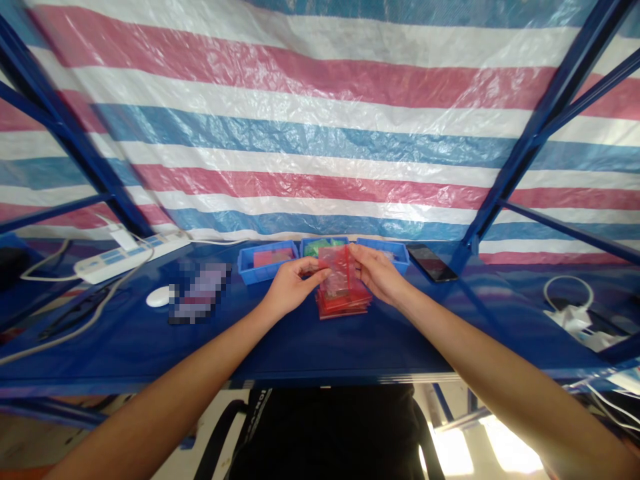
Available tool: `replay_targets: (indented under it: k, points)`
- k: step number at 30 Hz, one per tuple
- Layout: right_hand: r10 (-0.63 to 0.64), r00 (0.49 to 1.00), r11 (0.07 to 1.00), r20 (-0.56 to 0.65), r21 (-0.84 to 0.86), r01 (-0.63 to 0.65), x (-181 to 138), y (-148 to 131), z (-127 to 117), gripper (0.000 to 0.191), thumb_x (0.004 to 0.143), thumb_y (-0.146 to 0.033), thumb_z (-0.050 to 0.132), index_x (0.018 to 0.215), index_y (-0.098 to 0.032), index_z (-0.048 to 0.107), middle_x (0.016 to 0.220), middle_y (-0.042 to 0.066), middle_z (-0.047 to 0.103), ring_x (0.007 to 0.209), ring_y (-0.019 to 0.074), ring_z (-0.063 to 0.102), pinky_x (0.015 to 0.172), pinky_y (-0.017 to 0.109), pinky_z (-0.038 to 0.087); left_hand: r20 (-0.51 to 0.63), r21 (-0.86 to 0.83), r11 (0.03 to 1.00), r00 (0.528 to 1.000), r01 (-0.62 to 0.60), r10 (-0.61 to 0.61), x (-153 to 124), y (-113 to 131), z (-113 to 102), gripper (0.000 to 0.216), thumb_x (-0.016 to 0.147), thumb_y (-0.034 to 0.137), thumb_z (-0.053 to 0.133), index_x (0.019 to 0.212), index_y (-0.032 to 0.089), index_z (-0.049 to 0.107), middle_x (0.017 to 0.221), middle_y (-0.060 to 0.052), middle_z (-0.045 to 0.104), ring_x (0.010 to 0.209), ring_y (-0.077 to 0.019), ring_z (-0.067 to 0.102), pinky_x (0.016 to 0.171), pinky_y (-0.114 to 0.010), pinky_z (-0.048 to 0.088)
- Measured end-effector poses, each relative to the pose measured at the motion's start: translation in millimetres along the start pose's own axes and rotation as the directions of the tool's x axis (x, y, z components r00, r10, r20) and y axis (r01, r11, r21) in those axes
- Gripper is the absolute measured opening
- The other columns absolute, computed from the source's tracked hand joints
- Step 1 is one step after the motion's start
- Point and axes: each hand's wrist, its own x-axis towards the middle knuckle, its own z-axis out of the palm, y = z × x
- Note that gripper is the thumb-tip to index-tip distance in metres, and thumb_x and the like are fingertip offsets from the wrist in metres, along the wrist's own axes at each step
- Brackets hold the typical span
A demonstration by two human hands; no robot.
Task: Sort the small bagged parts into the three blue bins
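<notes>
A clear reddish plastic bag [336, 267] is held up between my two hands over the blue table. My left hand [296, 283] pinches its left edge between thumb and fingers. At the upper right edge, my right hand [376, 268] grips the same bag. Something darker shows through its lower part, too unclear to name. Just below and behind the bag lies a stack of red plastic bags [345, 308] on the table. Three blue bins stand beyond my hands: the left bin [267, 272] holds pink-red pieces, the middle bin [324, 241] green ones, and the right bin [400, 257] is partly covered.
To the left are a white power strip [135, 257] with cables, a white mouse [159, 297] and a blurred-out flat item [203, 293]. A black phone [433, 262] lies to the right. A white charger with cable [573, 317] sits farther right. Blue frame posts flank the table.
</notes>
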Motion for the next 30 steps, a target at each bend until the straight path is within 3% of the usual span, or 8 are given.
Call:
replay_targets:
  k: [5,13,16,19,22,25,28,30]
  points:
    - [-0.073,0.997,0.995,-0.019,-0.070,0.071,4,5,-9,0.037,0.071,-0.048,0.096,0.090,-0.022,0.079,0.092,0.000,0.080,0.080,0.0152,0.068,0.080,0.029,0.055,-0.046,-0.052,0.999,0.999,0.006,-0.008,2,0,-2,0.044,0.087,0.059,0.081,0.100,0.017,0.077,0.100,-0.007,0.082,0.089,-0.0229,0.075,0.085,-0.033,0.058]
    - [-0.101,0.995,0.969,0.014,-0.223,0.102,7,8,-11,0.036,0.073,-0.048,0.094,0.093,-0.020,0.081,0.090,0.003,0.081,0.078,0.0172,0.070,0.081,0.033,0.055,-0.077,-0.018,1.000,0.997,0.015,-0.016,6,-9,-5,0.042,0.091,0.059,0.077,0.100,0.018,0.078,0.099,-0.006,0.080,0.090,-0.0233,0.073,0.086,-0.034,0.057]
    - [-0.124,0.992,0.964,-0.027,-0.238,0.114,8,10,-12,0.037,0.074,-0.051,0.093,0.088,-0.020,0.078,0.084,0.002,0.078,0.074,0.0166,0.067,0.077,0.032,0.055,-0.145,0.035,0.999,0.989,-0.025,0.030,5,-12,-6,0.040,0.093,0.053,0.077,0.114,0.019,0.075,0.108,-0.008,0.078,0.096,-0.0236,0.073,0.084,-0.034,0.058]
    - [-0.152,0.984,0.970,-0.094,-0.207,0.130,9,12,-12,0.040,0.072,-0.053,0.094,0.081,-0.021,0.072,0.076,0.000,0.074,0.068,0.0161,0.065,0.072,0.032,0.056,-0.241,0.196,0.973,0.955,-0.124,0.170,1,-7,-4,0.047,0.094,0.047,0.077,0.132,0.022,0.066,0.122,-0.011,0.071,0.101,-0.0229,0.071,0.079,-0.032,0.059]
    - [-0.165,0.983,0.977,-0.084,-0.154,0.150,6,12,-8,0.041,0.070,-0.052,0.096,0.081,-0.022,0.070,0.077,0.000,0.074,0.070,0.0178,0.067,0.075,0.035,0.059,-0.087,0.259,0.944,0.968,-0.206,0.235,-6,5,2,0.043,0.096,0.046,0.075,0.131,0.023,0.067,0.118,-0.009,0.069,0.099,-0.0216,0.070,0.078,-0.031,0.060]
    - [-0.123,0.992,0.986,0.032,-0.107,0.125,0,8,-1,0.038,0.075,-0.050,0.094,0.094,-0.023,0.078,0.094,0.003,0.080,0.086,0.0209,0.074,0.088,0.038,0.062,0.068,0.269,0.932,0.970,-0.244,0.234,-10,12,6,0.042,0.096,0.048,0.075,0.130,0.023,0.069,0.116,-0.009,0.070,0.098,-0.0230,0.070,0.078,-0.032,0.059]
    - [-0.066,0.987,0.996,0.144,-0.052,0.074,-4,3,4,0.038,0.085,-0.054,0.085,0.107,-0.023,0.080,0.107,0.007,0.081,0.100,0.0234,0.076,0.096,0.041,0.061,0.066,0.333,0.913,0.971,-0.237,0.228,-7,9,4,0.032,0.102,0.047,0.066,0.119,0.021,0.074,0.107,-0.009,0.072,0.095,-0.0237,0.069,0.082,-0.035,0.058]
    - [-0.076,0.988,0.995,0.137,-0.046,0.083,-4,1,4,0.039,0.088,-0.056,0.082,0.108,-0.022,0.080,0.110,0.008,0.081,0.101,0.0240,0.076,0.091,0.040,0.062,0.014,0.335,0.924,0.981,-0.186,0.193,-4,3,0,0.032,0.106,0.046,0.059,0.115,0.020,0.076,0.102,-0.008,0.075,0.091,-0.0233,0.070,0.081,-0.035,0.056]
